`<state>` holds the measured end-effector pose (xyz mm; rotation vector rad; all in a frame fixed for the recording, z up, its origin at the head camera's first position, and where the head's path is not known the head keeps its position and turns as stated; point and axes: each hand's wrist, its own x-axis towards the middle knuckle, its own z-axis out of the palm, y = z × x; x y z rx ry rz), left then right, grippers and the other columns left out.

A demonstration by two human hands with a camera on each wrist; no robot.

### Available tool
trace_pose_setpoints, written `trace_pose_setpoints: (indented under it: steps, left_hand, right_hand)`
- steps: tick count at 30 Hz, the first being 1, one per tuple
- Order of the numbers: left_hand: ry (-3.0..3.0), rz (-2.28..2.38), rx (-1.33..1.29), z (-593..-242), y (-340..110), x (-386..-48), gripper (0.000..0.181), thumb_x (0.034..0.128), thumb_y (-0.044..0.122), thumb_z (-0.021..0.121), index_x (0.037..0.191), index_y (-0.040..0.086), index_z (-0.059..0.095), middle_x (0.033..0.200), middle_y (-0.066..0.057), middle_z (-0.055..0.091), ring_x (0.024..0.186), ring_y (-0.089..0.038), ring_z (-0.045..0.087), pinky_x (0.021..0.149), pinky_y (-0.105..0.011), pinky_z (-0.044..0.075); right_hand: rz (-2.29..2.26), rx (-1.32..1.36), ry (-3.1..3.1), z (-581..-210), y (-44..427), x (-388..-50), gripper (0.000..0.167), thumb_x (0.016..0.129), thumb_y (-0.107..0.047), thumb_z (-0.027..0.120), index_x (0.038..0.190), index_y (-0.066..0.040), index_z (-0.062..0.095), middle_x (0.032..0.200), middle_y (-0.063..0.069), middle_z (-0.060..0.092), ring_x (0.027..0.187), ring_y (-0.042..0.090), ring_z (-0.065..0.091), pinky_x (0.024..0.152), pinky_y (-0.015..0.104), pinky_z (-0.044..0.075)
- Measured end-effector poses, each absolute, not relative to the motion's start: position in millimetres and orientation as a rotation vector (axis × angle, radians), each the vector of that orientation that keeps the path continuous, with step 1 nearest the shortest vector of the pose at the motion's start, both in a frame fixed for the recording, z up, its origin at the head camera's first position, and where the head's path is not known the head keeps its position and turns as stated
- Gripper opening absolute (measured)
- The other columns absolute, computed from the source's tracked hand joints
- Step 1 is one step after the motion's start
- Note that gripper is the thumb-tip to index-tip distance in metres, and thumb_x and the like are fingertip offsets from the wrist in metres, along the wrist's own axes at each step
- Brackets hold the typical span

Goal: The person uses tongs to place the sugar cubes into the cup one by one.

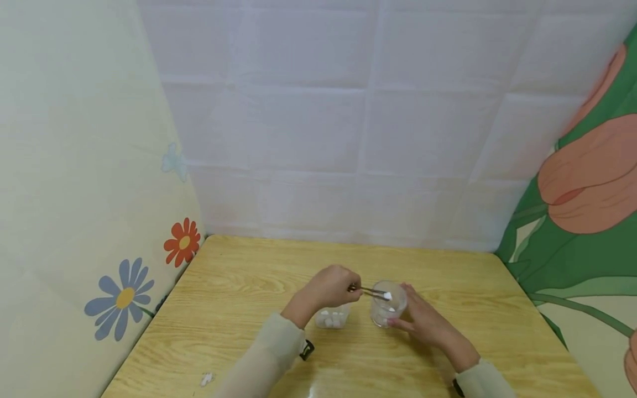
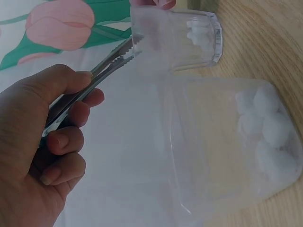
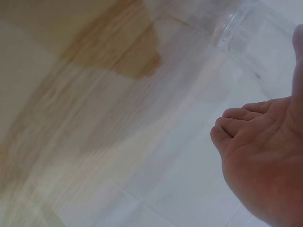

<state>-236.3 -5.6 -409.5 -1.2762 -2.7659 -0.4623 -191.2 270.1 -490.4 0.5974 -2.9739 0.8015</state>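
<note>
My left hand (image 1: pixel 330 287) pinches metal tongs (image 1: pixel 368 291) with toothed ends. Their tips reach over the rim of a clear drinking glass (image 1: pixel 380 316), and a small white piece (image 1: pixel 387 296) shows at them in the head view. White cotton balls (image 2: pixel 201 35) lie at the bottom of the glass. My right hand (image 1: pixel 425 321) holds the glass from the right, thumb in front and fingers behind. Below the left hand stands a clear plastic container (image 2: pixel 203 142) with several cotton balls (image 2: pixel 272 123) at its bottom. The right wrist view shows the glass only partly.
The wooden table (image 1: pixel 249 276) ends at a white cloth backdrop (image 1: pixel 308 132). Flower-patterned sheets hang at both sides. A small white scrap (image 1: pixel 206 378) lies at the table's front left. A black strap piece (image 1: pixel 307 349) shows by the left sleeve.
</note>
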Motion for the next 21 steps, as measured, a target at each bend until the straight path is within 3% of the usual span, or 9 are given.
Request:
trace_pose_setpoints:
  steps: [21]
  left_hand:
    - [-2.764,-0.401,-1.261,-409.5,6.6,-235.6,0.018,0.0942,0.022,0.068,0.076,0.020,0.069,0.065,0.016,0.057,0.055,0.001,0.045,0.054,-0.016,0.037]
  right_hand:
    - [0.820,0.612,-2.970,-489.1,270.2,-190.8,0.092,0.091,-0.052,0.069,0.154,0.003,0.032,0.156,0.036,0.027,0.145,0.055,0.023,0.110,0.069,0.026]
